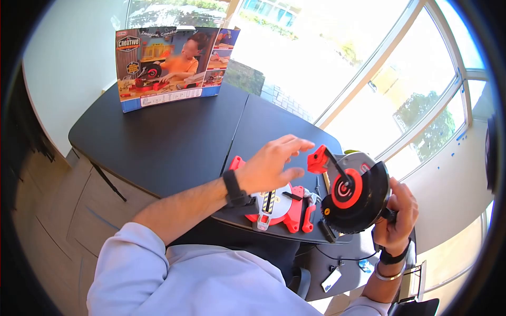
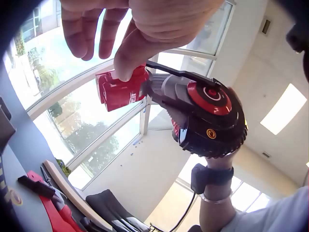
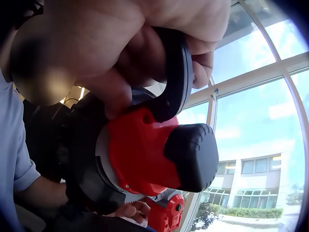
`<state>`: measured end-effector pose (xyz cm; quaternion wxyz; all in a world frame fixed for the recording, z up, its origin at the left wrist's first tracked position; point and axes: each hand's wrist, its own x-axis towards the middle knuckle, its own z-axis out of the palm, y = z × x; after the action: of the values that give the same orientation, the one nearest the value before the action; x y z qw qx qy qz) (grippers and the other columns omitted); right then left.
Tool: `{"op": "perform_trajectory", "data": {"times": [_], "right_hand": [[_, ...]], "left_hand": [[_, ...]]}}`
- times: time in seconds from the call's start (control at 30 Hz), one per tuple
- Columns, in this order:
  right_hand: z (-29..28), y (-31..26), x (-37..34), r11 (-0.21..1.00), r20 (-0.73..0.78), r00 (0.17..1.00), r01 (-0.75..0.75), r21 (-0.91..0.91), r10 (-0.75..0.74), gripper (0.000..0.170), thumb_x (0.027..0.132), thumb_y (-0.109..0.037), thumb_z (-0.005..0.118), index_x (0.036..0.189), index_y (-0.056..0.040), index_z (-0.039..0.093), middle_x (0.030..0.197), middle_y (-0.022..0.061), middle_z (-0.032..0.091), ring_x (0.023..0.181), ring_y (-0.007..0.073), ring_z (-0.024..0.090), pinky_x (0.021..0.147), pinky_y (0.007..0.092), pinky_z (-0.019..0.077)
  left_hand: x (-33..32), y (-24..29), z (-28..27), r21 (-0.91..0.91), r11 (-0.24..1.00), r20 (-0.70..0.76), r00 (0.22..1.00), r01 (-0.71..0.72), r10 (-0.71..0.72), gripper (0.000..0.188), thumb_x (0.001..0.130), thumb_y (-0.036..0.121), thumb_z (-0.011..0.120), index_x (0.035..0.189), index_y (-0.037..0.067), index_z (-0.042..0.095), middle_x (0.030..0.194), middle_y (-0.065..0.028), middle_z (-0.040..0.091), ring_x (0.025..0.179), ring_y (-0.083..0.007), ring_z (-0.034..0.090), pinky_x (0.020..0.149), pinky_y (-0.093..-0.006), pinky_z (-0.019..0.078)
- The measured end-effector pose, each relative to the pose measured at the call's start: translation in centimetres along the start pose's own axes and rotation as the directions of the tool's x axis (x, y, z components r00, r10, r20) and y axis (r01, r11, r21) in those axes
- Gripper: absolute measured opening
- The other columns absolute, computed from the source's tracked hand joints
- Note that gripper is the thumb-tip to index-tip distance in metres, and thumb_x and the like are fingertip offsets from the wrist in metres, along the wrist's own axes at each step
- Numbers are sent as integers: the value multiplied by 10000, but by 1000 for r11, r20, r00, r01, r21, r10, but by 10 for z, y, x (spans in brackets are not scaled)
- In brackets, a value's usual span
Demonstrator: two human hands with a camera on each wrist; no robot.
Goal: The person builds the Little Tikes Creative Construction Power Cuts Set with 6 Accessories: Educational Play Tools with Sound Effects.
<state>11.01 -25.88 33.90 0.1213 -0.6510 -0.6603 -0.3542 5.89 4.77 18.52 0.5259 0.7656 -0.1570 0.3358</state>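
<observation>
1. The toy saw head (image 1: 369,203) is held up in the right hand (image 1: 399,213), to the right of the left hand (image 1: 270,164) and raised above the right end of the black table (image 1: 158,131).
2. The right hand's fingers curl round a curved black handle (image 3: 179,72); in the right wrist view, the red housing (image 3: 137,150) and its black end cap (image 3: 195,157) sit just below that grip.
3. The saw's red hub ring (image 1: 346,189) faces the person's body side, and the red block (image 1: 317,159) at the far end of its grey arm points toward the left hand.
4. The left hand is wide, its fingers stretched out toward the red block and the thumb spread apart from them. The left wrist view shows the thumb overlapping the block, though from that angle I can't be certain whether they touch.
5. The left forearm reaches in from the lower left, with a black wristband (image 1: 233,188), and the hand hangs above the toy base (image 1: 292,215).
6. The right forearm rises from the lower right, bearing another black band (image 1: 394,256) and a bracelet (image 1: 390,275).
7. The base lies on the table near its front edge; a red-and-grey clamp (image 1: 309,217) is just beside it.
8. A printed box (image 1: 168,68) stands upright toward the table's back.
</observation>
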Motion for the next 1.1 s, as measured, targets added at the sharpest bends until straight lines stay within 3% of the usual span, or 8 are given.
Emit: {"op": "perform_trajectory", "data": {"times": [0.1,0.17,0.27,0.47,0.63,0.73,0.9,1.1], "right_hand": [[10,-7,11,1000,30,999,18,15,-19,627,783,-90,731,1365,122,633,643,-2,490,538,172,438,565,325,378],[16,-7,11,999,63,998,-30,36,28,631,802,-68,717,1392,130,613,637,0,492,545,167,452,577,328,386],[29,-7,16,996,44,998,-50,72,47,610,827,-68,720,1392,134,608,635,7,496,556,173,474,591,325,396],[44,-1,15,981,-55,990,-117,155,127,597,871,-81,710,1408,146,583,658,41,572,581,164,511,633,298,429],[46,-6,9,966,-87,978,-168,199,188,620,879,-73,677,1441,153,544,687,66,651,605,136,549,649,268,438],[44,-8,3,975,-72,976,-200,94,207,628,905,-91,658,1467,153,519,683,65,660,605,129,550,659,258,439],[65,-10,-4,963,-263,938,-172,206,224,710,971,-181,666,1533,170,413,652,30,587,581,117,493,625,268,411],[59,-17,-9,977,-165,968,-169,132,190,712,990,-183,646,1547,174,383,622,4,495,603,111,488,612,253,386]], "left_hand": [[18,-15,1,55,992,-58,992,-110,113,558,827,145,864,1337,68,651,1178,-130,711,1037,-268,702,889,-399,578],[25,-16,-3,167,975,136,983,-147,125,534,814,147,871,1295,64,653,1018,-117,737,963,-268,718,857,-381,577],[23,-12,-1,65,998,110,994,-24,17,455,812,167,878,1187,39,655,893,-118,738,878,-318,731,815,-399,574],[14,-12,-3,125,988,47,994,96,-103,402,841,256,866,1056,9,633,881,-214,727,846,-429,719,759,-457,563],[13,-10,-8,190,980,-13,998,60,-58,405,847,292,857,1029,2,640,853,-226,725,810,-434,717,734,-460,560],[11,4,-15,232,969,-22,997,81,-78,405,841,306,860,992,-5,648,810,-225,718,774,-434,714,714,-459,560],[7,9,-17,266,958,-17,994,109,-108,421,828,326,866,958,-13,655,766,-225,707,735,-428,709,697,-449,560],[9,8,-13,263,955,-45,990,139,-132,420,808,328,873,925,-16,663,762,-224,705,730,-421,708,694,-448,560]]}}
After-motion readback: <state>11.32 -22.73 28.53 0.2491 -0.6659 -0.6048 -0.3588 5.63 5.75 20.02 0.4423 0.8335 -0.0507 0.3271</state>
